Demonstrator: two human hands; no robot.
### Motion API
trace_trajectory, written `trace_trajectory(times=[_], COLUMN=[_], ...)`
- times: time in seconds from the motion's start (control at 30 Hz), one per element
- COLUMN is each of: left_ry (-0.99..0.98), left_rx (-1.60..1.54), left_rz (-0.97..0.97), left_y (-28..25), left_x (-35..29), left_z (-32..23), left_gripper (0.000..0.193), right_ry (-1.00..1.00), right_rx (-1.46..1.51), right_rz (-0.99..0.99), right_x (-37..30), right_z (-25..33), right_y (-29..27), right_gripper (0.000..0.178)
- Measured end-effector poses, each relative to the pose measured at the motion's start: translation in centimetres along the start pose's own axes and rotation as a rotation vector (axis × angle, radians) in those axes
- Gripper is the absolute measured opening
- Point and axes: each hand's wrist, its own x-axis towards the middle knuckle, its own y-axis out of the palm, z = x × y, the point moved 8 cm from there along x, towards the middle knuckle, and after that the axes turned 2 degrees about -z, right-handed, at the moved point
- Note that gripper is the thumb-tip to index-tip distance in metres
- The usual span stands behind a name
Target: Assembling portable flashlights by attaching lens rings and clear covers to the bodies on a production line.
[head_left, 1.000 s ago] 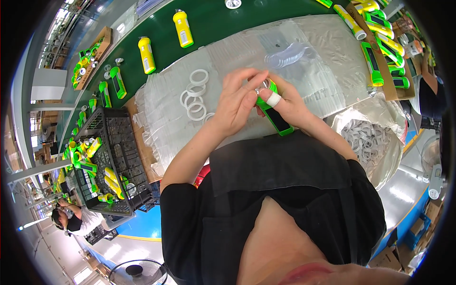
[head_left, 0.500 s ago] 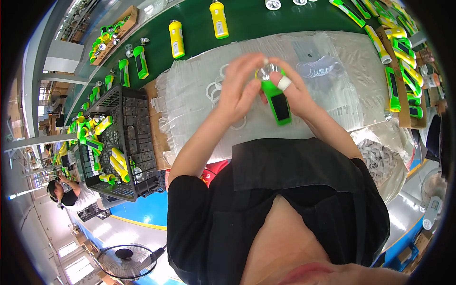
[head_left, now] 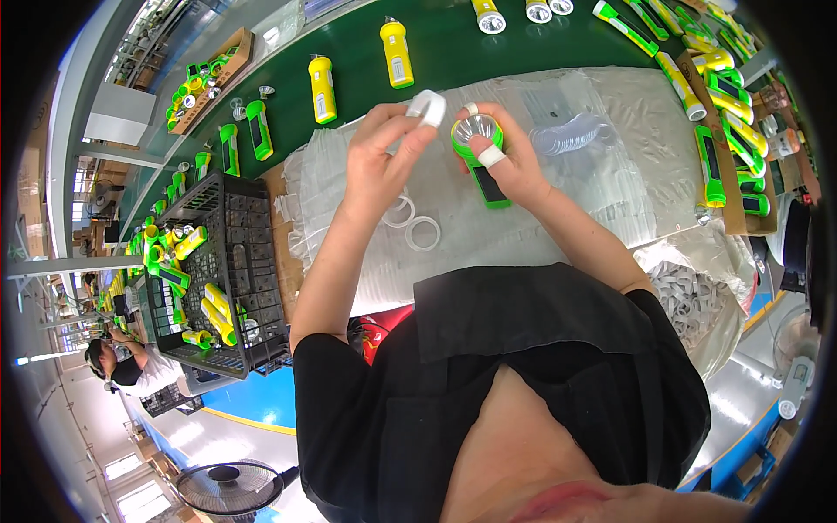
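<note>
Between the fingertips of my left hand (head_left: 380,159) is a white ring (head_left: 433,111), held raised above the table mat. To its right, my right hand (head_left: 516,159) is wrapped round the head of a green flashlight (head_left: 491,193) with a dark panel on its body. The flashlight's shiny reflector (head_left: 476,130) faces up at me, with my thumb beside it. White tape circles two fingers of that hand. More loose white rings (head_left: 424,234) lie on the mat below my left hand. A row of overlapping clear discs (head_left: 562,139) lies to the right of my right hand.
Two yellow flashlights (head_left: 396,57) stand on the green surface (head_left: 357,65) beyond the mat. A black crate (head_left: 261,261) with flashlights stands left. A cardboard box (head_left: 748,220) of flashlights is at right, above a bag of white parts (head_left: 689,292). Another person (head_left: 144,366) is far left.
My left hand has come away from the flashlight's head toward the left and now shows a white ring in its fingers. My right hand keeps the flashlight, shifted slightly left.
</note>
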Motion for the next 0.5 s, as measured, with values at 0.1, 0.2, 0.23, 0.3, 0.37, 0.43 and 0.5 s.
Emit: trace_trajectory(times=[0.1,0.2,0.23,0.3,0.37,0.43,0.5], left_ry=[0.198,0.264,0.267,0.273,0.270,0.267,0.262], left_rx=[-0.002,0.128,0.127,0.138,0.124,0.110,0.130], left_rz=[0.063,0.048,0.051,0.051,0.060,0.071,0.099], left_y=[0.9,1.0,1.1,1.0,1.1,1.2,1.6], left_x=[0.2,-0.2,-0.2,-0.1,0.0,0.1,0.3], left_z=[-4.5,-4.9,-4.9,-4.9,-4.8,-4.9,-5.2], left_gripper=[0.028,0.032,0.032,0.035,0.035,0.035,0.035], right_ry=[-0.011,-0.064,-0.093,-0.098,-0.105,-0.202,-0.217], right_rx=[0.015,-0.034,-0.089,-0.106,-0.127,-0.252,-0.187], right_rz=[0.006,0.021,0.018,0.037,0.060,0.018,0.010], right_x=[0.0,0.1,0.0,-0.2,-0.1,0.1,0.0], right_z=[-0.4,0.1,0.4,0.7,0.7,1.1,2.5], right_y=[-0.1,0.5,0.5,0.4,0.2,-0.4,-0.7], right_gripper=[0.032,0.034,0.034,0.036,0.039,0.046,0.047])
